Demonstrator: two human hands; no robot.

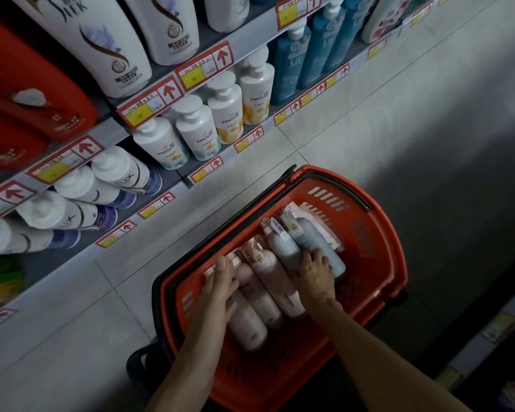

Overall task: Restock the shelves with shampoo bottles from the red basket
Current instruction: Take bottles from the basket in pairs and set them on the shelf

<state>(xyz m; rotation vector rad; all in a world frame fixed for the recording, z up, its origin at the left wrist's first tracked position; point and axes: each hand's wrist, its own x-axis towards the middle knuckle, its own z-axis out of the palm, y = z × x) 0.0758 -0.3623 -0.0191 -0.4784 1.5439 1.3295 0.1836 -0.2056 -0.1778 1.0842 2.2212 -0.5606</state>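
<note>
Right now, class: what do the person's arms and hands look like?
The left hand and right hand wear no gloves; no watch, bracelet or ring is visible. Both arms are bare, with no sleeves showing.
</note>
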